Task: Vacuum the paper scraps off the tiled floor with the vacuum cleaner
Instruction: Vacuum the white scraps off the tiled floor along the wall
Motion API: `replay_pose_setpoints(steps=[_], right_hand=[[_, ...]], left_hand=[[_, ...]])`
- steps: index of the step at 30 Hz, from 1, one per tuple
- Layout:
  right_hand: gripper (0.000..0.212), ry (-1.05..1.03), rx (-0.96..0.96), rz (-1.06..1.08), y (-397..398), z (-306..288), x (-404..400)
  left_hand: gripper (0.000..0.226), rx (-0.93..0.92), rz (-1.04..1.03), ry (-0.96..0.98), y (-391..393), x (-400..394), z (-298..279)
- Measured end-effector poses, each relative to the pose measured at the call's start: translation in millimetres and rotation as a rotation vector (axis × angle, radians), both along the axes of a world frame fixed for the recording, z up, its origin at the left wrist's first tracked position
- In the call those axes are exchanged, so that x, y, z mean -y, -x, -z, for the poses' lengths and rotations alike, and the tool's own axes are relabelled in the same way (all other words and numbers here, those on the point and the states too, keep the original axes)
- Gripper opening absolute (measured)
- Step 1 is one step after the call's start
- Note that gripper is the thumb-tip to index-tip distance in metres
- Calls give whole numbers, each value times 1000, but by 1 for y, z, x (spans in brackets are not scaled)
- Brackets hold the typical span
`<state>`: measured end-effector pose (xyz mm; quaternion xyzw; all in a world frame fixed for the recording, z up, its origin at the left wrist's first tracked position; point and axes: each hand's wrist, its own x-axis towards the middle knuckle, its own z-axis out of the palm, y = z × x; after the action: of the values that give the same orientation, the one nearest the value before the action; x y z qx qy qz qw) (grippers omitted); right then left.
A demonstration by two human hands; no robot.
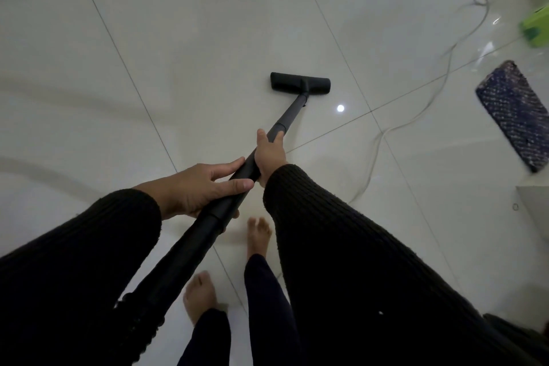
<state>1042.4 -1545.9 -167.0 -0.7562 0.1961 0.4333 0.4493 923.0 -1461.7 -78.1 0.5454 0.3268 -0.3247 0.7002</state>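
A black vacuum wand (289, 116) runs from my lap out to a flat black floor nozzle (300, 82) that rests on the white tiled floor (184, 47). My right hand (269, 154) is wrapped around the wand farther down its length. My left hand (205, 184) grips the wand closer to me, near a joint in the tube. I see no paper scraps on the tiles around the nozzle.
A thin white cord (439, 80) snakes across the tiles on the right. A dark speckled mat (517, 114) lies at the right edge, with a green object (536, 27) beyond it. My bare feet (258, 235) stand below the wand.
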Motion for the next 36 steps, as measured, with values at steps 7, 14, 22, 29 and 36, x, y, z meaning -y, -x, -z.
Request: replay_pose_setpoints(steps=[7,14,22,29,36], right_hand=[[72,-6,-14,50,31,3,18],[73,7,-22,121,53,5,48],[73,-7,-51,212,73,2,88],[73,-68,-84,344,117,4,114],[72,-78,-77,460,174,0,120]], left_hand=[[70,-1,26,24,25,14,7],[72,-4,117,-2,37,35,10],[70,-11,190,-32,48,69,3],[69,-27,293,-62,82,90,-3],[70,-24,392,-81,126,87,-6]])
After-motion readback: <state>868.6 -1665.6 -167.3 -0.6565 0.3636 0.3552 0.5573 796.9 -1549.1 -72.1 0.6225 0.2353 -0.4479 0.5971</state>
